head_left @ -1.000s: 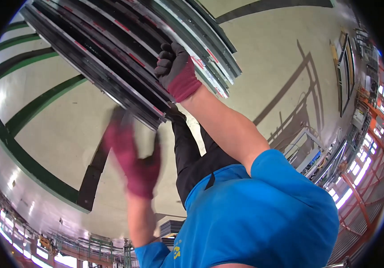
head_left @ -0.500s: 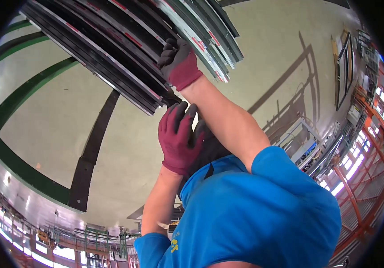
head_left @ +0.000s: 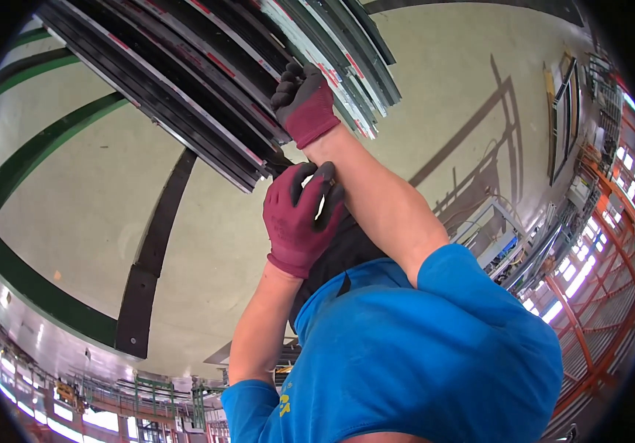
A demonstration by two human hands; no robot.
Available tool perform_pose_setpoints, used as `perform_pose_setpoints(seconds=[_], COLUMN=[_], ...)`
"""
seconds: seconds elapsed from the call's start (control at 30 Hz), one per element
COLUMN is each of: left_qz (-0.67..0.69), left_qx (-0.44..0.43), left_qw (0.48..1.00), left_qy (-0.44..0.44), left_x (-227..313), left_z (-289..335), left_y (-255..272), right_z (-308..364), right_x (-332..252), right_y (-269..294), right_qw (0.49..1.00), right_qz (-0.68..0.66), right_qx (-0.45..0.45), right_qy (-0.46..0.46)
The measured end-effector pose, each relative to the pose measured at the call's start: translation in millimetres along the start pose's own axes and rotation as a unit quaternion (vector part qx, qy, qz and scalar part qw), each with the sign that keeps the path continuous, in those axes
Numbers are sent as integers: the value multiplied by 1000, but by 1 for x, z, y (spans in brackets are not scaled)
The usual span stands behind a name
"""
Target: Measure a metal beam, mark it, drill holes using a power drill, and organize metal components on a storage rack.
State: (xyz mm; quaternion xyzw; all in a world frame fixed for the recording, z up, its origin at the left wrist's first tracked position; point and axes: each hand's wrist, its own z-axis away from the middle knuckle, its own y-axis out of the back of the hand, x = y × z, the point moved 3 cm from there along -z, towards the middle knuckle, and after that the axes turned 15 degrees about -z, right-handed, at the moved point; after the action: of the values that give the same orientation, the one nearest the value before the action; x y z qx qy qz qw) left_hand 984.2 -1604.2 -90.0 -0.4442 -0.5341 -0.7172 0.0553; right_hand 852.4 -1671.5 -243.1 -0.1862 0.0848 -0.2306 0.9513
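Both my hands wear maroon gloves with dark grey fingers. My right hand [head_left: 307, 107] is closed like a fist beside the ends of a stack of long, dark metal profiles [head_left: 177, 96]. What it holds, if anything, is hidden, and I cannot tell whether it touches the stack. Just below it, next to my right wrist, is my left hand [head_left: 299, 214]. Its fingers are bent but apart, with a light gap showing between thumb and fingers and nothing visible in them. Some profiles carry red and white strips, and paler grey-green profiles [head_left: 332, 63] lie at the stack's right.
Green curved beams [head_left: 44, 151] and a dark bar [head_left: 155, 229] extend across the pale floor at left. At right stand a white frame [head_left: 498, 236] and leaning dark frames [head_left: 564, 118]. Orange-red metal structures [head_left: 583, 317] run along the right rim.
My right hand has shifted slightly to the right, still closed. My left hand has turned a little, and its fingers and thumb show a wider gap. The stack looks nearly unchanged.
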Motion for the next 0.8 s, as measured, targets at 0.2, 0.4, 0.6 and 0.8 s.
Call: perform_pose_setpoints(seconds=[0.2,0.4,0.6,0.8], left_qz=[-16,-38,-38,-95], left_qx=[7,-15,-38,-147], left_qw=[1000,999,999,985], left_qy=[-16,31,-6,0], left_x=[-1,2,12,-3], left_z=[-1,-3,-2,21], left_y=[-3,-12,-21,11], right_z=[-11,-7,-12,-12], right_x=[-4,-4,-25,2], right_y=[11,13,22,41], right_qw=[999,998,990,945], right_qz=[21,57,115,293], right_qx=[36,-15,16,-63], right_qy=[14,38,75,128])
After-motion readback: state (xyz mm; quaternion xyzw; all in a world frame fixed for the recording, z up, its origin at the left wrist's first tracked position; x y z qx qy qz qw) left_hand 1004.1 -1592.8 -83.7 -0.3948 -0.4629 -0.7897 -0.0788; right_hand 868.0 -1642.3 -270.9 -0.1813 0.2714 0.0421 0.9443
